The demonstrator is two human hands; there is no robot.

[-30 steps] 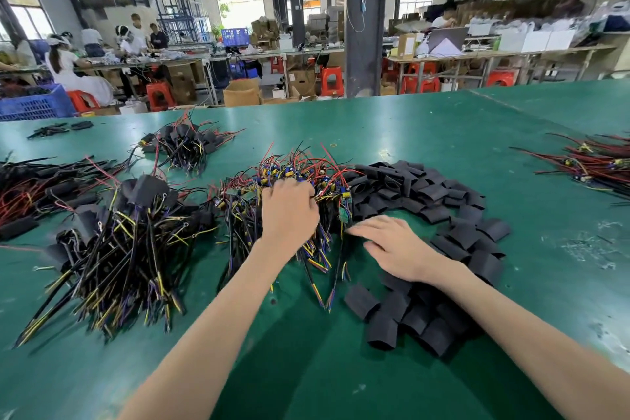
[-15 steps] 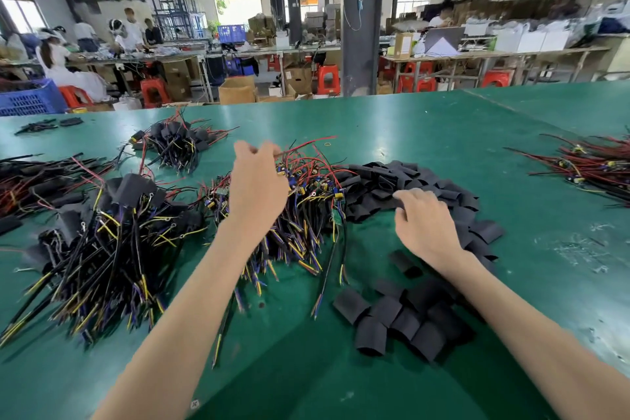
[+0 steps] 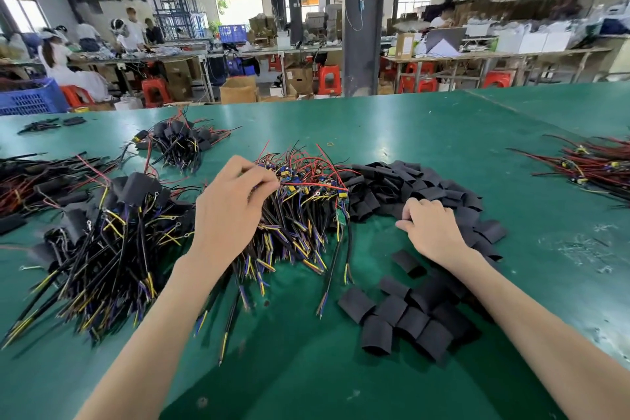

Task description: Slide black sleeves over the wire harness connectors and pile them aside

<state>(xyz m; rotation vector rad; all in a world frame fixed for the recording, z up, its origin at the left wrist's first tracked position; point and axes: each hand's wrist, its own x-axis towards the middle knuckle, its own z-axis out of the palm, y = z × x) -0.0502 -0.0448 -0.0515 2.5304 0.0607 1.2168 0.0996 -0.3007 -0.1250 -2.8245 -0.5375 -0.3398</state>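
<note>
A heap of bare wire harnesses (image 3: 303, 211) with small connectors lies in the middle of the green table (image 3: 426, 140). My left hand (image 3: 231, 211) hovers over its left side and pinches wires at the top of the heap. To the right spreads a pile of flat black sleeves (image 3: 409, 184), with more sleeves (image 3: 399, 317) nearer me. My right hand (image 3: 429, 228) rests on the sleeve pile with fingers curled onto a sleeve; what it holds is hidden. A pile of sleeved harnesses (image 3: 102, 239) lies at the left.
A smaller sleeved bundle (image 3: 177, 143) sits further back on the left, dark and red wires (image 3: 37, 181) at the far left, and red-wired harnesses (image 3: 589, 167) at the right edge. Other workers and benches stand beyond the table.
My left hand rose from pressing on the harness heap and now pinches wires at its top. My right hand moved right and further away onto the sleeve pile and curled its fingers.
</note>
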